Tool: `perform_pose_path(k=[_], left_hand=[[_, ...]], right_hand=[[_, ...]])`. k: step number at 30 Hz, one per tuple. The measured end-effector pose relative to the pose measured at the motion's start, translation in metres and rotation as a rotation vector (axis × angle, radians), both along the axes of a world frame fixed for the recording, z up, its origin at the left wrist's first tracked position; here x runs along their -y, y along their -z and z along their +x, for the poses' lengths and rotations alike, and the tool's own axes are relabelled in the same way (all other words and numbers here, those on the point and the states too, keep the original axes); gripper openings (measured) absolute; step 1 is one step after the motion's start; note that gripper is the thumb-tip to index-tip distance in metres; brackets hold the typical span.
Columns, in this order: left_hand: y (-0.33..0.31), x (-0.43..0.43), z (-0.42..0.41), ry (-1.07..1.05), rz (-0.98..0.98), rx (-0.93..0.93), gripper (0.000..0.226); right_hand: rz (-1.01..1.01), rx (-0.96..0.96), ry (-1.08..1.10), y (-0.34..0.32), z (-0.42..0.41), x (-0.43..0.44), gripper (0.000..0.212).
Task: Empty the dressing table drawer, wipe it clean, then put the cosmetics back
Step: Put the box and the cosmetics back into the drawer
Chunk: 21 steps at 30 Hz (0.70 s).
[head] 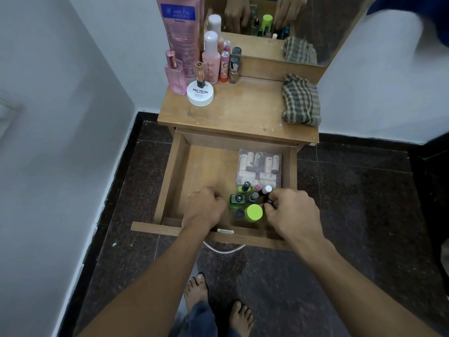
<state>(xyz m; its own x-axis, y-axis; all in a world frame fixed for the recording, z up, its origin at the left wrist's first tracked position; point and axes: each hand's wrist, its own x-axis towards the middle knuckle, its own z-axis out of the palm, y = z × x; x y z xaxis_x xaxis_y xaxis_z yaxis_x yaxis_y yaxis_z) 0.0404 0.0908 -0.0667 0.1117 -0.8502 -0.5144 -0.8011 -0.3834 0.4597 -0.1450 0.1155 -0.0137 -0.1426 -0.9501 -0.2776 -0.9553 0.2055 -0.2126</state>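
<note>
In the open drawer (170, 181), the right hand (291, 212) pinches a small dark bottle (269, 202) among nail polish bottles (239, 199), the left hand (204, 207) curls beside them, its hold unclear, and other cosmetics (209, 66) and the checked cloth (301, 100) lie beyond the fingertips, so the task seems midway.

Open wooden drawer (167, 181): the left half of the floor is bare and reachable from above. A clear plastic packet of tubes (260, 166) fills the right rear. A tight cluster of small upright bottles (253, 212) blocks the right front. The left hand (204, 207) occupies the front centre. The right hand (291, 215) pinches a black-capped bottle (269, 202) at the cluster's right edge. Wooden tabletop (243, 108): the centre is free between the pink cosmetics bottles (209, 62) and the checked cloth (301, 100).
</note>
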Motion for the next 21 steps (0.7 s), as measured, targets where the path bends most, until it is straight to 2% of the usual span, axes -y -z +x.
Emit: perform_pose_path(k=[7, 14, 17, 21], left_hand=[[-0.004, 0.002, 0.002, -0.004, 0.004, -0.013, 0.028], [-0.011, 0.001, 0.003, -0.001, 0.018, -0.036, 0.023], [-0.010, 0.001, 0.003, 0.006, 0.027, -0.050, 0.017], [-0.007, 0.003, 0.005, 0.013, 0.040, -0.125, 0.018]], right_hand=[[-0.075, -0.059, -0.020, -0.032, -0.002, 0.012, 0.023], [-0.370, 0.259, -0.031, -0.080, 0.052, 0.124, 0.027], [-0.429, 0.302, -0.021, -0.090, 0.086, 0.181, 0.025], [-0.406, 0.265, -0.074, -0.090, 0.126, 0.224, 0.027]])
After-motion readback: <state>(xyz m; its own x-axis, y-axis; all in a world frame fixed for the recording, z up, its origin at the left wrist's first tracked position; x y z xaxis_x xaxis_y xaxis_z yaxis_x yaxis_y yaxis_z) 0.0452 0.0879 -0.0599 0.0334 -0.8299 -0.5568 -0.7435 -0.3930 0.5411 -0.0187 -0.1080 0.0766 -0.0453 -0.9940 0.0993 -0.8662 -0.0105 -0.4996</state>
